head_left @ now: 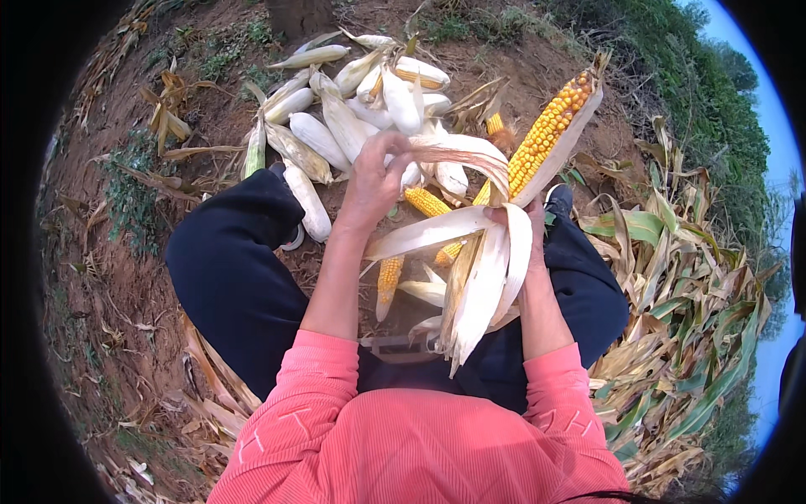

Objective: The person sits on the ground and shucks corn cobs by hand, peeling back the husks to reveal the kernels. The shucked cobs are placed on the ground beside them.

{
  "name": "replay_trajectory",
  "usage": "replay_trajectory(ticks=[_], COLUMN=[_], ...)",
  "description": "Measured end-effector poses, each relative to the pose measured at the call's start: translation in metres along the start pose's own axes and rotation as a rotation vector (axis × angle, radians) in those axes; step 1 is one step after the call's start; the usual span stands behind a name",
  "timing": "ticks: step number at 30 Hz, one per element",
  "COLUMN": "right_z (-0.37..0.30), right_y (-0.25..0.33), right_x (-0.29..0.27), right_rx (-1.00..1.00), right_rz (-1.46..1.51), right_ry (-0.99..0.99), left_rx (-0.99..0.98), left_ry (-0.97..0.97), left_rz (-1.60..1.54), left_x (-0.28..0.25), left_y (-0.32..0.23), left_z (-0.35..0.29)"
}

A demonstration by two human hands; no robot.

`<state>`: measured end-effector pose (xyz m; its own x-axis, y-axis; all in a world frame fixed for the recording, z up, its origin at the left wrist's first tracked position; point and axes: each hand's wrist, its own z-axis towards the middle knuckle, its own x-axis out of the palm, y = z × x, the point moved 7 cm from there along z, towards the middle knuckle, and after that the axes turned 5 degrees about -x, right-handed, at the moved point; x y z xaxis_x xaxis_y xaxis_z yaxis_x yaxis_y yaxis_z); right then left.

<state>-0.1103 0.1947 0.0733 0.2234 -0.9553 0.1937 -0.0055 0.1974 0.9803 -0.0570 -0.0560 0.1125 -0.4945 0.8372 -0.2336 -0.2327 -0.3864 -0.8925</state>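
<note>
A partly husked corn cob (547, 126) slants up to the right, its yellow kernels bare and one pale husk leaf still lying along its right side. My right hand (532, 233) is closed round its base, where peeled husk leaves (480, 302) hang down. My left hand (375, 181) pinches the end of a pale husk strip (462, 151) that stretches leftward from the cob. Bare yellow cobs (426, 202) lie on the ground between my legs, one (389, 286) below my left hand. The fingertips of my right hand are partly hidden by the husk.
Beyond my hands lies a pile of ears in white husk (353, 118) on brown soil. Dry husks and leaves (672, 311) are heaped at my right. My bent legs in dark trousers (239, 252) flank the work. Green bushes (680, 101) grow at the far right.
</note>
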Motion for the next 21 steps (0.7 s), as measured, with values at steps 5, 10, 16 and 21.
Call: replay_trajectory(ticks=[5,10,16,21], right_z=[0.003,0.006,0.004,0.006], right_y=[-0.005,-0.009,-0.009,-0.009], right_x=[-0.007,-0.004,0.000,-0.007], right_rx=[-0.056,-0.080,-0.009,-0.092], right_rz=[-0.045,-0.082,-0.161,-0.357], right_ry=[-0.034,0.026,0.026,-0.001], left_rx=[-0.132,-0.305,-0.323,-0.414], left_ry=[0.065,0.072,0.005,0.175], left_rz=[-0.078,-0.217,-0.181,0.083], left_x=[-0.001,-0.008,-0.020,-0.024], left_y=[-0.003,0.015,0.022,0.026], left_z=[0.002,0.001,0.004,0.004])
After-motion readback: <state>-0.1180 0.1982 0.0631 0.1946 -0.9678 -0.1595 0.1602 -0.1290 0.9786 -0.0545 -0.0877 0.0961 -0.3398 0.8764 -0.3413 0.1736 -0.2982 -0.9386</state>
